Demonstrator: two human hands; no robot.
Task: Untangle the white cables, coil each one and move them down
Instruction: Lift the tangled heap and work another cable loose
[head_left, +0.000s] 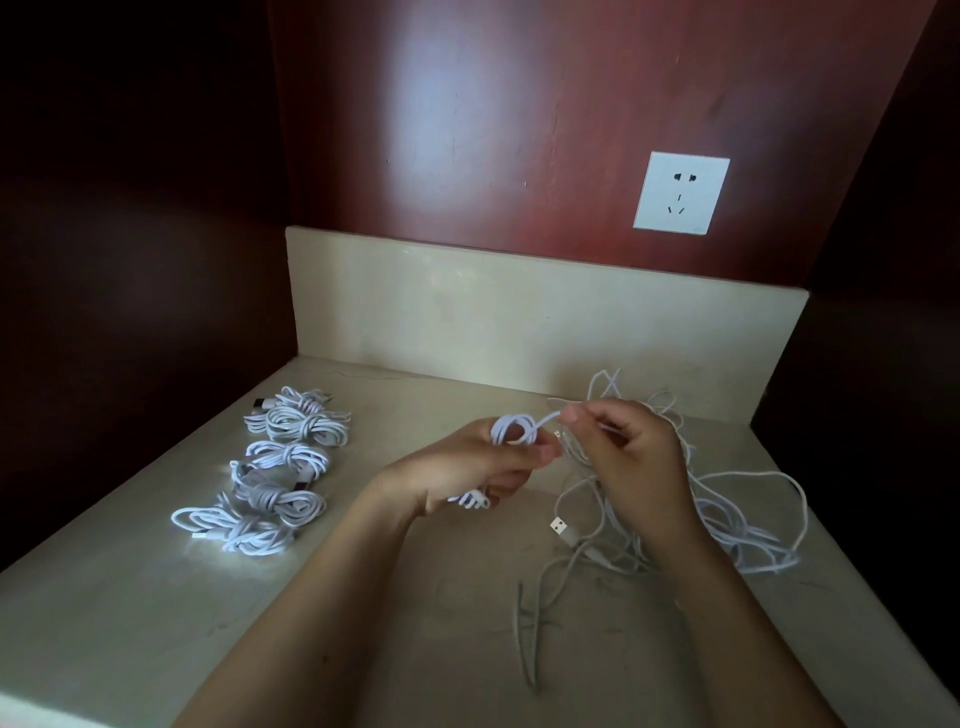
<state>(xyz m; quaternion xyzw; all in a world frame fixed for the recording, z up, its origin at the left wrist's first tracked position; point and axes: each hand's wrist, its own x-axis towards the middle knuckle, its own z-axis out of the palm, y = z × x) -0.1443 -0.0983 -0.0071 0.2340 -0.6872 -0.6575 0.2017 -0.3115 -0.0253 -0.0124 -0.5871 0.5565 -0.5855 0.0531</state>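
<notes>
Left hand (467, 473) round one coil (514, 431), right hand (628, 452) pinched on its tail; about five bundles (291, 457), one tangle (748, 535).

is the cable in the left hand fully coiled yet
Partly: the cable is looped in the left hand, but the right hand pinches an unwound stretch.

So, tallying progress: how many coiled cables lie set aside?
6 coiled cables in a row on the counter at left, back to front; they overlap, so some may be hidden.

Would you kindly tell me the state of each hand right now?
Left hand: closed around a partly wound white cable coil.
Right hand: closed, pinching the coil's loose strand.
</notes>
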